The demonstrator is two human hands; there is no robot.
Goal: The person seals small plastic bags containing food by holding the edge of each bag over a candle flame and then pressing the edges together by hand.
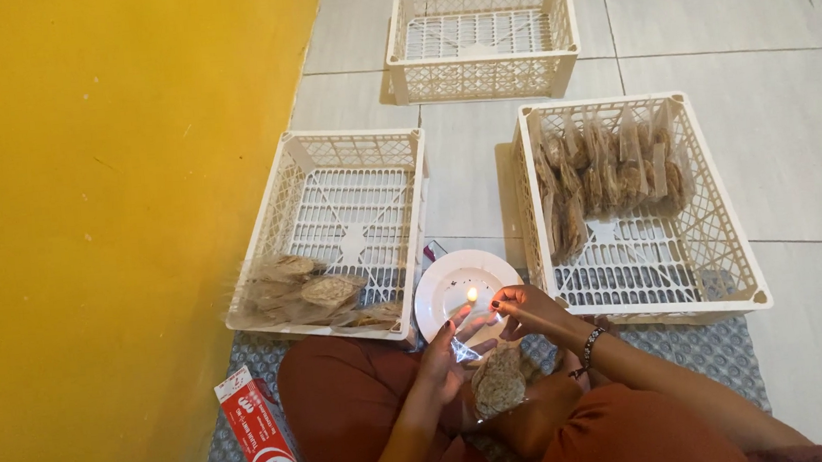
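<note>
My left hand (445,355) and my right hand (527,310) both pinch the top of a clear plastic bag (497,379) that holds a round brown cracker. The bag's upper edge is held close to a small candle flame (472,296) burning on a white plate (454,281) just ahead of my knees. My right wrist wears a beaded bracelet (590,345). The bag hangs down over my lap.
A cream crate (333,229) on the left holds a few bagged crackers. A cream crate (639,208) on the right holds several upright bagged crackers. A third crate (481,30) stands farther back. Yellow wall (96,207) at left; a red and white box (259,434) lies on the grey mat.
</note>
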